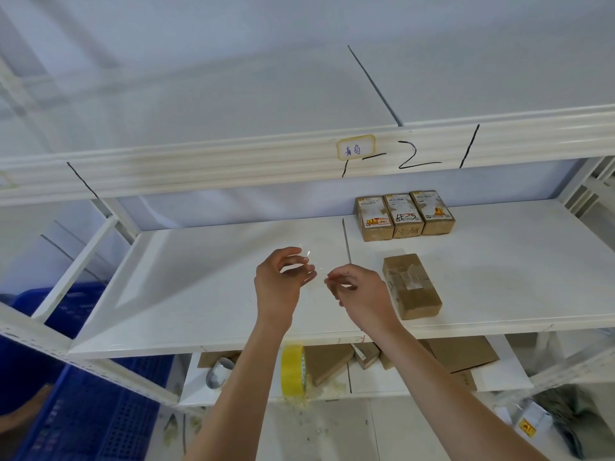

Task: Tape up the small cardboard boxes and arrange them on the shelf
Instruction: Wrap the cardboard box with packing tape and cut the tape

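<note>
A small brown cardboard box (412, 285) lies on the white shelf (206, 287), just right of my right hand (359, 294). Three labelled boxes (403, 214) stand in a row at the back. Both hands hover over the shelf's middle. A short strip of clear tape (317, 273) stretches between them. My left hand (283, 281) pinches one end with curled fingers, and my right hand pinches the other end. A yellowish tape roll (293, 371) hangs round my left forearm, below the shelf's front edge.
An upper shelf beam (233, 164) with a paper label and marker writing crosses above. The lower shelf (432, 377) holds flat cardboard pieces and a grey roll. A blue plastic crate (93, 410) stands at the lower left. Packaging lies at the lower right.
</note>
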A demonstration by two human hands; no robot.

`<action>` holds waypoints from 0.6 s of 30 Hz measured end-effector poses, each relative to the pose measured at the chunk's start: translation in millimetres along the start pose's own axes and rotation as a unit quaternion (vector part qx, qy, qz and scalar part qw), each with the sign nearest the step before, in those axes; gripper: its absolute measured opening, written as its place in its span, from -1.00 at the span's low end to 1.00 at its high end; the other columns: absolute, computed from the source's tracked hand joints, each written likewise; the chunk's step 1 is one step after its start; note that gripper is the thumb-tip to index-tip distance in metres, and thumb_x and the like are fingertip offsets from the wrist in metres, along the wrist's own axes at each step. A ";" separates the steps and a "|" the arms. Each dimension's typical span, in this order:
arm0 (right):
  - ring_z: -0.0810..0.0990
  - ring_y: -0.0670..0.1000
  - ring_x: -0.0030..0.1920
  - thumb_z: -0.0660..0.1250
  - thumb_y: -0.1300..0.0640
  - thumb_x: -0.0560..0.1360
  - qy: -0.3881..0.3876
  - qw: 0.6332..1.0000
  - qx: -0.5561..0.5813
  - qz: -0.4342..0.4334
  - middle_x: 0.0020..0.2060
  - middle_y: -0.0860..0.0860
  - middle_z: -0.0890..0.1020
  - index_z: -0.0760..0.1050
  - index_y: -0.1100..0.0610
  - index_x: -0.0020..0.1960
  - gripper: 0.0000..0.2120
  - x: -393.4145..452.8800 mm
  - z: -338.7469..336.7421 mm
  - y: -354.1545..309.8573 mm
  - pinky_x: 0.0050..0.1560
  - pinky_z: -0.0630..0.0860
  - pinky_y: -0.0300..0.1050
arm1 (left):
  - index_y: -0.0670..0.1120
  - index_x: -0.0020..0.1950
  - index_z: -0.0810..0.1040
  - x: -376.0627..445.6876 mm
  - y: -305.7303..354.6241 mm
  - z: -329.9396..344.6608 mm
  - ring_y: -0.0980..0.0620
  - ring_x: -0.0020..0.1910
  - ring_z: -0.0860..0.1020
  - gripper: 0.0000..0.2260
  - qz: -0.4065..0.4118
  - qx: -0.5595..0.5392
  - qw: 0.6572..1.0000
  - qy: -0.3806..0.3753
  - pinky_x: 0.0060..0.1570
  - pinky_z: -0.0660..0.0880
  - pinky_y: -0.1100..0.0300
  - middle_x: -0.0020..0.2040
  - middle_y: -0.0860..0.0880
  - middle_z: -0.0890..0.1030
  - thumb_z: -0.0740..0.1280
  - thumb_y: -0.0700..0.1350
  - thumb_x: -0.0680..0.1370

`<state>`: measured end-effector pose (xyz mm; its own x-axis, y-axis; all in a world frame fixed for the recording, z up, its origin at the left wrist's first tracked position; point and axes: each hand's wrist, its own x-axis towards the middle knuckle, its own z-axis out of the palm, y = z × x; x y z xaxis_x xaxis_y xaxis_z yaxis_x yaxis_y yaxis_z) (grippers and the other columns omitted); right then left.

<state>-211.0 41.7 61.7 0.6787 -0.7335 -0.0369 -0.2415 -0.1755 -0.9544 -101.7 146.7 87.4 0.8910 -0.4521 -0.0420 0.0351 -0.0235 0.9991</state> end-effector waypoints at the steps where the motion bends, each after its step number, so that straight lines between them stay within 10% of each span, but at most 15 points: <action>1: 0.68 -0.19 -0.18 0.46 0.19 0.53 -0.001 1.000 0.020 0.012 -0.17 -0.13 0.73 0.69 0.03 -0.05 -0.92 0.2 0.5 -0.5 -0.12 0.65 -0.20 | -0.11 0.05 0.65 0.0 2.2 0.5 -0.04 -0.17 0.71 -0.71 0.018 0.018 1.000 -0.003 -0.06 0.67 0.10 -0.16 -0.04 0.71 0.48 -0.43 0.44; 9: 0.72 0.08 -0.26 0.45 0.25 0.53 0.020 0.966 0.208 0.154 -0.15 0.09 0.73 0.68 0.06 -0.01 -0.88 1.9 -9.9 -11.1 -0.16 0.71 -0.02 | -0.07 0.09 0.63 -10.1 22.9 3.4 0.16 -0.14 0.68 -0.79 0.153 0.143 0.978 0.021 -0.09 0.56 0.41 -0.09 0.05 0.70 0.46 -0.32 0.53; 18: 0.60 -0.24 -0.16 0.39 0.12 0.59 0.115 0.986 -0.008 -0.117 -0.12 -0.20 0.66 0.68 -0.01 0.09 -0.88 -25.3 -9.3 -42.6 -0.20 0.43 -0.51 | -0.03 0.12 0.62 -22.2 33.7 0.5 0.16 -0.09 0.69 -0.74 0.145 0.095 0.985 0.024 -0.04 0.55 0.41 -0.06 0.10 0.71 0.50 -0.29 0.51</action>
<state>-224.3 61.7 106.1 0.5420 -0.8008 0.2546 -0.1089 -0.3674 -0.9237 -120.5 155.5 122.1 0.8712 -0.4225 0.2500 -0.3054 -0.0677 0.9498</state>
